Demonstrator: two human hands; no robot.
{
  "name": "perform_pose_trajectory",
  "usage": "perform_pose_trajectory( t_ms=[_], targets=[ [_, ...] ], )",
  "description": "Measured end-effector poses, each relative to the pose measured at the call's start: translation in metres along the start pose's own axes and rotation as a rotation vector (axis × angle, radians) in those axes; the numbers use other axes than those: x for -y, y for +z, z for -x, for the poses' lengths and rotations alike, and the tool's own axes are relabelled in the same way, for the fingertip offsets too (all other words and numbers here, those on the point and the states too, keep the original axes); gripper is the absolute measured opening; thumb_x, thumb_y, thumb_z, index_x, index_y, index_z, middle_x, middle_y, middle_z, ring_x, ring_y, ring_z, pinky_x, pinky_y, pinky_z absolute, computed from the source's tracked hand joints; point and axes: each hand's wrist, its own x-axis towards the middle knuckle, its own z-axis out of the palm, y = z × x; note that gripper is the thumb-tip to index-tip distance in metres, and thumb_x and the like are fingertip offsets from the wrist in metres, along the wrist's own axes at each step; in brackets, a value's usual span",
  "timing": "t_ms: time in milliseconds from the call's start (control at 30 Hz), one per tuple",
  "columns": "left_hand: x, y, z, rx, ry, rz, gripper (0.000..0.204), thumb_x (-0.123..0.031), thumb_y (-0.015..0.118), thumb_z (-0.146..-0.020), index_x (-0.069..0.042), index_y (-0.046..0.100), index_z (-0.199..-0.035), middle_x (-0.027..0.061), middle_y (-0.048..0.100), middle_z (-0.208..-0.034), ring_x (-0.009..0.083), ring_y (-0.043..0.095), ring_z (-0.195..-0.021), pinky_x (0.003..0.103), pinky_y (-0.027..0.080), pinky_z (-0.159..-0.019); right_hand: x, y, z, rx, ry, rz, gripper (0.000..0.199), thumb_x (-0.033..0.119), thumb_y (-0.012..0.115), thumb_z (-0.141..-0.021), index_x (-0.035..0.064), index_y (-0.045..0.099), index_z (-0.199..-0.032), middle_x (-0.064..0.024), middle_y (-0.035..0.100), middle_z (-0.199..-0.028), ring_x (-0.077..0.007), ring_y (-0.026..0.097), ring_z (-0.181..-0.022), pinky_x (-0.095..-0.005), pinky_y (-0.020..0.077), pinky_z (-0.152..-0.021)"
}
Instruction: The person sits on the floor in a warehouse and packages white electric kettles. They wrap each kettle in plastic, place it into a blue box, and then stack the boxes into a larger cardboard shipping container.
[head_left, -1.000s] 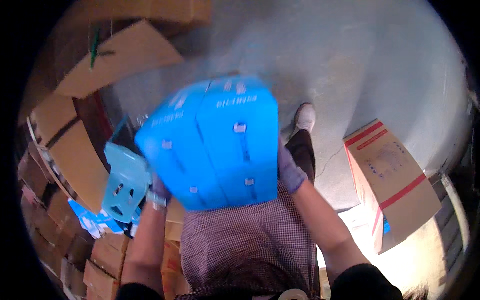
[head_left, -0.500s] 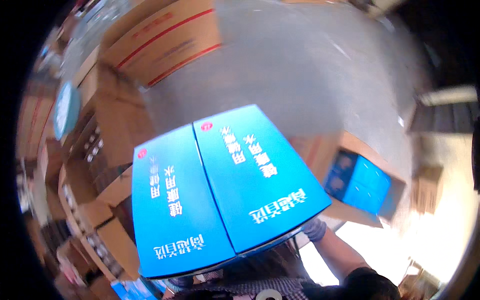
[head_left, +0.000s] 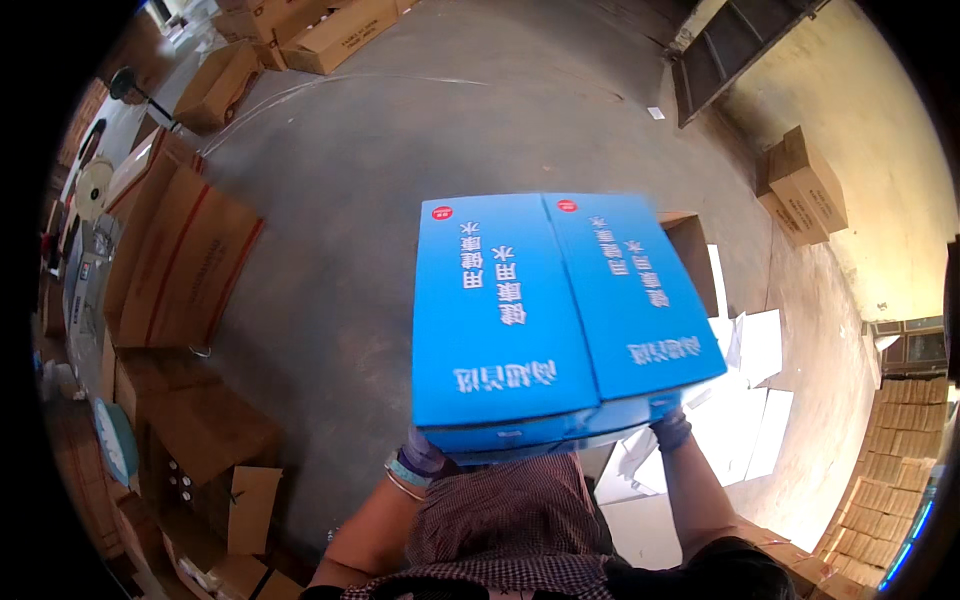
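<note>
Two blue cardboard boxes point(head_left: 500, 310), side by side with white print and a small red mark on each top, are held level in front of my body. Gloved, my left hand point(head_left: 424, 455) grips the near left lower corner; its fingers go under the boxes and are partly hidden. My right hand point(head_left: 670, 428), also gloved, holds the near right lower corner, its fingers mostly covered by the cardboard. Behind the right side of the blue boxes, an open brown carton point(head_left: 690, 245) is partly hidden.
White sheets point(head_left: 735, 430) lie on the floor at my right. Open brown cartons point(head_left: 190, 265) line the left, with a teal round object point(head_left: 115, 440) beside them. Stacked cartons point(head_left: 800, 190) lean near the yellow wall point(head_left: 870, 130). Flat cardboard bundles point(head_left: 895, 450) stand at far right.
My view has swung to the right, so the left-hand cartons sit farther left. The blue boxes stay in my hands and appear farther right. My left forearm now shows.
</note>
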Motion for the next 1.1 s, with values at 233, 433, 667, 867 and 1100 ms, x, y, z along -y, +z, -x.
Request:
perform_pose_trajectory(
  t_ms=[233, 433, 667, 867, 1100],
  targets=[
    [0.001, 0.014, -0.075, -0.144, -0.044, -0.135, 0.086, -0.069, 0.043, -0.098, -0.015, 0.02, -0.16, 0.0185, 0.038, -0.157, 0.0387, 0.046, -0.137, 0.056, 0.045, -0.109, -0.027, -0.056, -0.11, 0.106, 0.313, -0.217, 0.077, 0.055, 0.054, -0.1, 0.0088, 0.031, -0.156, -0.0178, 0.042, -0.155, -0.0333, 0.049, -0.136, -0.0529, 0.0454, -0.11],
    [-0.002, 0.027, -0.139, -0.374, 0.089, -0.45, 0.086, -0.07, 0.046, -0.096, -0.015, 0.025, -0.159, 0.0178, 0.041, -0.155, 0.038, 0.049, -0.134, 0.056, 0.046, -0.108, 0.01, -0.038, -0.209, 0.365, 0.493, -0.061, 0.1, 0.08, 0.049, -0.088, 0.0098, 0.032, -0.157, -0.0227, 0.041, -0.155, -0.0386, 0.045, -0.138, -0.0543, 0.0444, -0.109],
    [-0.053, -0.08, -0.185, -0.454, -0.142, -0.235, 0.073, -0.061, 0.048, -0.1, -0.012, 0.041, -0.153, 0.0158, 0.051, -0.15, 0.0352, 0.055, -0.128, 0.052, 0.047, -0.107, -0.016, -0.003, -0.25, 0.23, 0.607, 0.104, 0.104, 0.084, 0.032, -0.091, 0.013, 0.007, -0.163, -0.02, 0.021, -0.165, -0.0416, 0.023, -0.151, -0.0591, 0.0278, -0.12],
    [-0.059, -0.019, -0.185, -0.689, 0.014, -1.57, 0.071, -0.05, 0.059, -0.097, -0.009, 0.041, -0.152, 0.0194, 0.05, -0.148, 0.0384, 0.051, -0.132, 0.054, 0.037, -0.114, 0.016, -0.026, -0.236, 0.102, 0.351, 0.305, 0.108, 0.077, 0.054, -0.088, 0.0065, 0.016, -0.16, -0.0238, 0.018, -0.164, -0.0455, 0.029, -0.147, -0.0618, 0.034, -0.115],
    [0.041, 0.036, -0.216, -0.784, 0.485, -2.334, 0.087, -0.062, 0.062, -0.088, -0.009, 0.037, -0.153, 0.0251, 0.024, -0.162, 0.0487, 0.024, -0.147, 0.07, 0.014, -0.117, -0.002, 0.024, -0.216, 0.298, -0.616, 1.67, 0.092, 0.042, 0.077, -0.083, 0.0037, 0.031, -0.152, -0.0253, 0.02, -0.159, -0.0477, 0.019, -0.149, -0.0632, 0.0136, -0.122]
  ],
)
